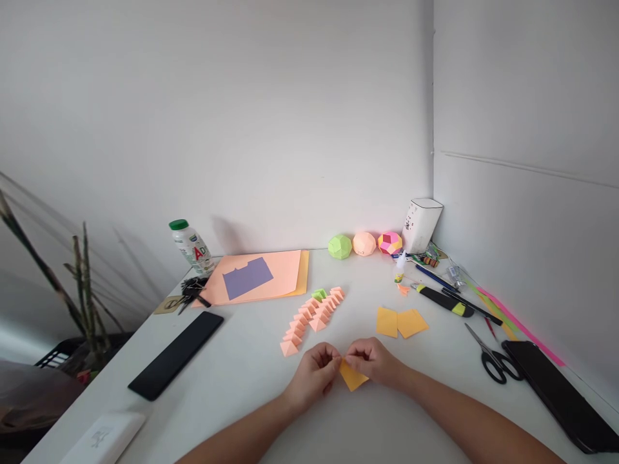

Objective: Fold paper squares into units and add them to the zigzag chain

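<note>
Left hand (313, 372), right hand (377, 361) pinch orange paper (354, 379); best align edges before pressing any crease (light grip probably helps)

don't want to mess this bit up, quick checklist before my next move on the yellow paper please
1. Yellow paper held by both hands: ok, left hand and right hand pinch its upper part.
2. Its edges lined up: cannot tell, the hands cover part.
3. Folded peach pieces untouched by the hands: ok, lying just beyond the left hand.
4. Scissors away from the hands: ok, off to the right.
5. Glue bottle capped: cannot tell, too small.
</note>
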`<state>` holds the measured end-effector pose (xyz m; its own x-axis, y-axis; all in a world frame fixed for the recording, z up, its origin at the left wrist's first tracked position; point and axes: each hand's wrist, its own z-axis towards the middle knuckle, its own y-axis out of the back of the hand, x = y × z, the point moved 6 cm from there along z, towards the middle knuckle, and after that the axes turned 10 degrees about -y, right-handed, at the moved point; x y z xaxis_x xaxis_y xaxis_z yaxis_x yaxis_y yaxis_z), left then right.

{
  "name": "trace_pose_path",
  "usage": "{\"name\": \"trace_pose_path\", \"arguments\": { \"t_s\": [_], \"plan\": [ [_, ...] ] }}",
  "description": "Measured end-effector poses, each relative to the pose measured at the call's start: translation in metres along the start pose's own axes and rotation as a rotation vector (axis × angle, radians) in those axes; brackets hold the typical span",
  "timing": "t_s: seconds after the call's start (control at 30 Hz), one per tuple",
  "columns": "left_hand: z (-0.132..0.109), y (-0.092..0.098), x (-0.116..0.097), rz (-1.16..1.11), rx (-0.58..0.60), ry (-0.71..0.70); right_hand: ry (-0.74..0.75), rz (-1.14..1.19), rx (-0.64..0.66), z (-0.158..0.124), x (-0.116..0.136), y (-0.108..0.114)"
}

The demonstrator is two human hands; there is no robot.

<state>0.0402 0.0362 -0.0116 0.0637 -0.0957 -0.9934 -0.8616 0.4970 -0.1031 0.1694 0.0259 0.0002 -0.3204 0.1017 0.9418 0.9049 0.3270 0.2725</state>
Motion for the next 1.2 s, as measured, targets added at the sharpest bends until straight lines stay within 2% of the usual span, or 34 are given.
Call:
{"name": "trace_pose_path", "arguments": {
  "t_s": [0.3, 0.53, 0.8, 1.03, 1.2],
  "plan": [
    [-0.001, -0.002, 0.001, 0.0, -0.031, 0.031, -0.004, 0.005, -0.058, 0.001, -0.001, -0.002],
    [0.001, 0.006, 0.006, -0.16, -0.115, 0.042, -0.151, 0.225, -0.07, 0.003, -0.012, 0.004],
    [0.001, 0.007, 0.005, -0.239, -0.134, -0.024, -0.073, 0.328, -0.041, 0.0, -0.006, 0.005],
    [-0.001, 0.006, -0.008, -0.173, -0.114, -0.163, -0.059, 0.29, -0.038, 0.0, -0.007, 0.004],
    [0.002, 0.011, -0.007, -0.118, -0.132, -0.154, -0.074, 0.327, -0.026, -0.001, -0.004, 0.003]
  ]
}}
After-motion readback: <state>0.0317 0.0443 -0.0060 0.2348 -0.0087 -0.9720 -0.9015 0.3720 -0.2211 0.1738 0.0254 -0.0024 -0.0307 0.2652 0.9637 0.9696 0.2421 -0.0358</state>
